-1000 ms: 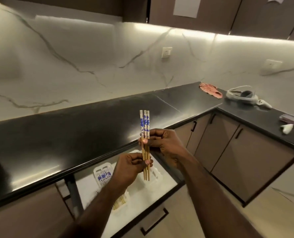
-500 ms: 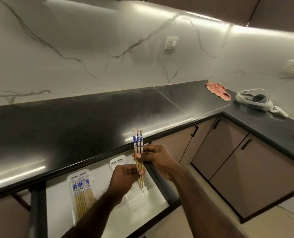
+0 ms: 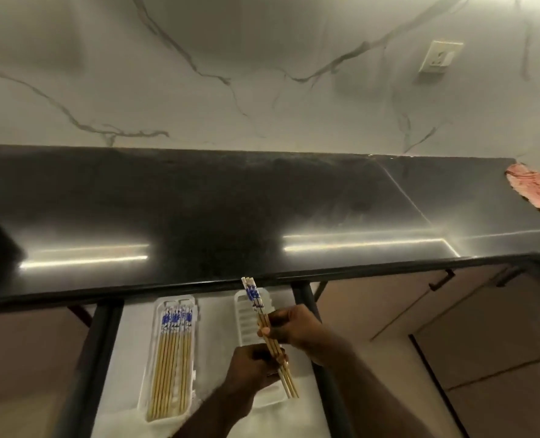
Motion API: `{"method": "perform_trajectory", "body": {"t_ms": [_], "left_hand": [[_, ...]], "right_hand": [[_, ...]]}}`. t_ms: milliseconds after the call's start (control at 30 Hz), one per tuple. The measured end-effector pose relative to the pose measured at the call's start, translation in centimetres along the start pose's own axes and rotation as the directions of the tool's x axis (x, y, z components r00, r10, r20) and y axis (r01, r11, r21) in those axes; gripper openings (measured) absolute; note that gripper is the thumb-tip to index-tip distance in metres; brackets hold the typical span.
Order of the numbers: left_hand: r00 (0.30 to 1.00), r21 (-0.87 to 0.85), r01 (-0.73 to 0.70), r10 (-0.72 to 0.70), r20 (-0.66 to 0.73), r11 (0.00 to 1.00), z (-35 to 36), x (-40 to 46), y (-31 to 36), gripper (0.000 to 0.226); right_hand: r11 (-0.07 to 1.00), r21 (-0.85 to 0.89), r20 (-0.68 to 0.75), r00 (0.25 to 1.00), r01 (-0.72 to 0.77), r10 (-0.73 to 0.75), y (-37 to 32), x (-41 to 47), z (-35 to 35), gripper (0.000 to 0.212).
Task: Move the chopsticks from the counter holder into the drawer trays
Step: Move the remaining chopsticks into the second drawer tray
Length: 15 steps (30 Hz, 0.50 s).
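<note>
**kitchen_lurker:** So what are the fingers actually doing?

**drawerfan22:** Both sets are curled onto the same little bundle of chopsticks [image 3: 270,336]. The right hand [image 3: 289,328] pinches it around the middle, thumb on the near side and fingers wrapped behind. The left hand [image 3: 251,368] grips lower down, near the plain wooden tips. Can't tell exactly which left fingers touch the sticks, too dark there.

**kitchen_lurker:** And the bundle sits where?

**drawerfan22:** Up in the air, tilted, blue-and-white patterned ends pointing up and away toward the counter edge [image 3: 262,281], bare tips pointing down toward the person. It hangs right over the right-hand tray [image 3: 246,314], a white ribbed one inside the open drawer [image 3: 212,324]. Not lying in it, the hands carry it above.

**kitchen_lurker:** Anything in the other tray?

**drawerfan22:** Yep, the left tray [image 3: 159,311] has a row of matching chopsticks [image 3: 170,358] lying flat side by side, patterned ends toward the counter. The two trays sit near each other, not touching.

**kitchen_lurker:** Further out?

**drawerfan22:** Black glossy countertop [image 3: 230,200], marble-look backsplash with a wall socket [image 3: 441,60], and a pinkish cloth [image 3: 534,192] at the far right on the counter.
</note>
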<state>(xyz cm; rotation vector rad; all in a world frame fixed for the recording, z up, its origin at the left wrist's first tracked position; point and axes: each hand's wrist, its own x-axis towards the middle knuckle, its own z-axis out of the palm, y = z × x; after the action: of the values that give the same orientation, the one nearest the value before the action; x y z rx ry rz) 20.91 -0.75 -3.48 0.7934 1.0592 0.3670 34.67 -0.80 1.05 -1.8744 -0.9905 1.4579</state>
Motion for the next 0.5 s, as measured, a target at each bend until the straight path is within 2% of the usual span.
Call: {"method": "perform_trajectory", "body": {"t_ms": [167,333,500], "left_hand": [[0.993,-0.034,0.071,-0.074,-0.09,0.997,0.6,0.7,-1.4,0.019],[0.982,0.005,0.146,-0.144,-0.121,0.989,1.9,1.5,-2.2,0.018],[0.963,0.031,0.21,-0.201,-0.181,0.977,1.6,2.6,-2.2,0.022]], "right_hand": [[0.993,-0.122,0.073,0.997,-0.011,0.02,2.9,2.7,0.6,0.02],[0.99,-0.122,0.038,0.997,-0.066,0.071,5.8,3.8,0.7,0.016],[0.989,-0.015,0.011,0.989,-0.148,0.149,7.7,4.6,0.6,0.037]]}}
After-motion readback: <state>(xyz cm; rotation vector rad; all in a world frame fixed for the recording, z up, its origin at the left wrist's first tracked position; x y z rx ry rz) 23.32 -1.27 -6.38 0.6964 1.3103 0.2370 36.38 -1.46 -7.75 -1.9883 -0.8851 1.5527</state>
